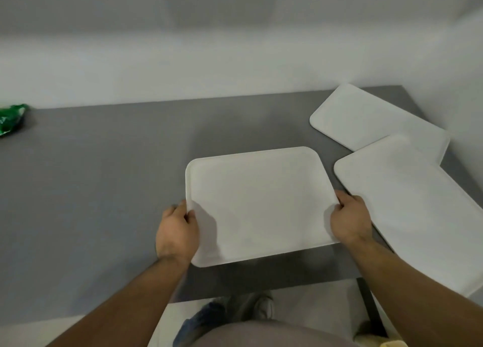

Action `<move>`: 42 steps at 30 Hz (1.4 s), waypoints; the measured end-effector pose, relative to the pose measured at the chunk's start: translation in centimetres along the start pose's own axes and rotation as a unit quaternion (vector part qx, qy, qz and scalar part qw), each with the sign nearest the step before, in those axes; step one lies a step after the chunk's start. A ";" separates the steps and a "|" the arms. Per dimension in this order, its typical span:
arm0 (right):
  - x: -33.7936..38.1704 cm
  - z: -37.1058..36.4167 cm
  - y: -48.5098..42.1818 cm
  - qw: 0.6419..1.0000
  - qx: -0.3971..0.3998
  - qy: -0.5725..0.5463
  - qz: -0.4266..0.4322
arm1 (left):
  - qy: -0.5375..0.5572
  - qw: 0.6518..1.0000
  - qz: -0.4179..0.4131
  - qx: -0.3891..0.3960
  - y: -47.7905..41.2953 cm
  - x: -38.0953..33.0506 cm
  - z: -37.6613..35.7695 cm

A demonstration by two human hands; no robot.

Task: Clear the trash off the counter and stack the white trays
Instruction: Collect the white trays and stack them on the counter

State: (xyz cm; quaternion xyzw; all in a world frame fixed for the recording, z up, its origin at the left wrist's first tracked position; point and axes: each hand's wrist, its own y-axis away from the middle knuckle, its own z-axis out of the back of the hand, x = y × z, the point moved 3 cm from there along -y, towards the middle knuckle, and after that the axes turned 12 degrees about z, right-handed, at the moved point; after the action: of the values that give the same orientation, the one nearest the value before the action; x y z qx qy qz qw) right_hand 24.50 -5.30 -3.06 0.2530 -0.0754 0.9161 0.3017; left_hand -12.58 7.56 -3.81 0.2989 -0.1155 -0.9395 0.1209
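Left hand (176,233) and right hand (350,220), fingers closed on opposite short edges of white tray (257,203) above grey worktop (91,190). Two more trays (366,116) (413,208) overlapping at right. Green wrapper (11,119) far left.

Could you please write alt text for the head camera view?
Both hands, left hand and right hand, grip a white tray over a grey counter. Two more trays overlap at right; a green wrapper lies far left.

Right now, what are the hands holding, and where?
Both hands, left and right, grip the rectangular white plastic tray by its opposite short side edges.
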 end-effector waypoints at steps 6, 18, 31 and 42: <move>-0.4 -0.4 0.1 0.999 0.034 -0.036 -0.005 | 0.021 0.999 -0.003 0.026 -0.6 0.0 0.4; 1.9 -0.7 -1.8 0.998 -0.010 0.027 -0.059 | 0.051 0.997 0.016 0.052 -6.1 -2.4 1.2; 3.8 -1.5 -4.4 0.993 -0.023 0.003 -0.117 | -0.011 0.995 -0.038 0.096 -12.0 -6.5 1.4; 3.5 1.6 0.9 0.993 -0.058 -0.041 -0.099 | -0.031 0.926 -0.367 0.084 -6.3 -16.1 -2.3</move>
State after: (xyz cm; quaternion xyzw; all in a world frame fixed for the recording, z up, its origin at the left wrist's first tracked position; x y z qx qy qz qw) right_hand 22.18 -4.69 0.14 0.2788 -0.1156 0.8647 0.4015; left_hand 0.53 17.94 1.10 0.2999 -0.0796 -0.9141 -0.2611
